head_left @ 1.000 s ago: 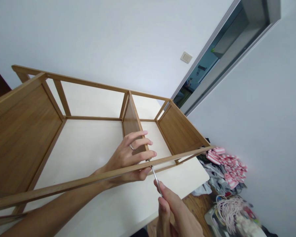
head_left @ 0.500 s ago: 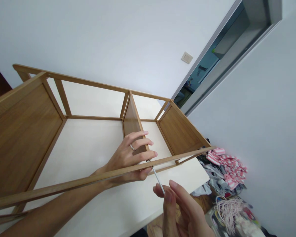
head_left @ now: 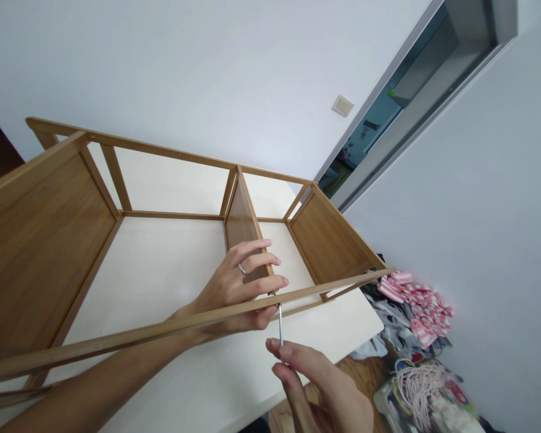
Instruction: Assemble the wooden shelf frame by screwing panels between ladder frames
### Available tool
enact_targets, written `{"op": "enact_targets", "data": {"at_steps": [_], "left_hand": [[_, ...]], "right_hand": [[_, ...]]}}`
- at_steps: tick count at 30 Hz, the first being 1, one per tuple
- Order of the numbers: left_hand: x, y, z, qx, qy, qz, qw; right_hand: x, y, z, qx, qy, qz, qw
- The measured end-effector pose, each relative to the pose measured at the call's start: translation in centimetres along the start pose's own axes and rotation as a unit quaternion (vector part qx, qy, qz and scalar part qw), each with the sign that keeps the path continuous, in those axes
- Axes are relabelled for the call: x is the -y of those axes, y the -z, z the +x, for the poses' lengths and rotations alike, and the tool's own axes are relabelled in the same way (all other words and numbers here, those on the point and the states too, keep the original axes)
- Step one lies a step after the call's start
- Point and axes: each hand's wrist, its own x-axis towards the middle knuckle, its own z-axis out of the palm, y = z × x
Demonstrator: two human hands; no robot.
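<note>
A wooden shelf frame (head_left: 175, 328) lies on a white table, its panels standing up between long rails. My left hand (head_left: 241, 276), with a ring on one finger, reaches under the front rail. Its fingers are wrapped over the edge of the middle shelf panel (head_left: 240, 207), close to where panel and rail meet. My right hand (head_left: 320, 379) pinches a thin metal rod, seemingly a hex key (head_left: 281, 325), between thumb and fingertips. The rod's far end meets the outer side of the front rail beside my left thumb. A small metal fitting shows at that joint.
The white table (head_left: 162, 258) ends at a front edge near my right hand. Beyond its right end lie a heap of pink-striped cloth (head_left: 419, 307) and a bundle of pale cord (head_left: 419, 385) on a container. A wall with a light switch (head_left: 342, 106) stands behind.
My right hand has shifted left, swinging the rod from a slant to nearly straight toward me. My grip on it has changed. The left hand and the frame have stayed put.
</note>
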Motion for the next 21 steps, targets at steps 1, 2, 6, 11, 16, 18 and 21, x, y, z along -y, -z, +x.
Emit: {"op": "enact_targets", "data": {"at_steps": [1,2,6,11,16,18,21], "left_hand": [[0.0,0.0,0.0,-0.002,0.002,-0.001,1.0],[0.0,-0.1,0.0,-0.005,0.004,-0.002,1.0],[-0.1,-0.1,0.1,-0.01,0.004,0.003,1.0],[-0.1,-0.1,0.3,-0.012,-0.005,0.007,1.0],[-0.1,-0.1,0.2,-0.011,0.006,-0.001,1.0],[-0.1,-0.1,0.1,-0.01,0.006,-0.001,1.0],[-0.1,0.0,0.0,-0.008,0.006,0.003,1.0]], "right_hand": [[-0.3,0.3,0.1,0.012,0.004,0.001,1.0],[-0.5,0.6,0.3,0.027,0.01,-0.001,1.0],[-1.4,2.3,1.5,0.09,0.074,-0.029,0.993],[-1.8,2.9,2.1,0.072,0.134,-0.111,0.982],[-2.3,3.3,2.3,0.065,0.192,-0.157,0.967],[-2.6,4.1,2.8,0.089,0.213,-0.172,0.958],[-2.9,5.3,3.6,0.124,0.251,-0.169,0.945]]}}
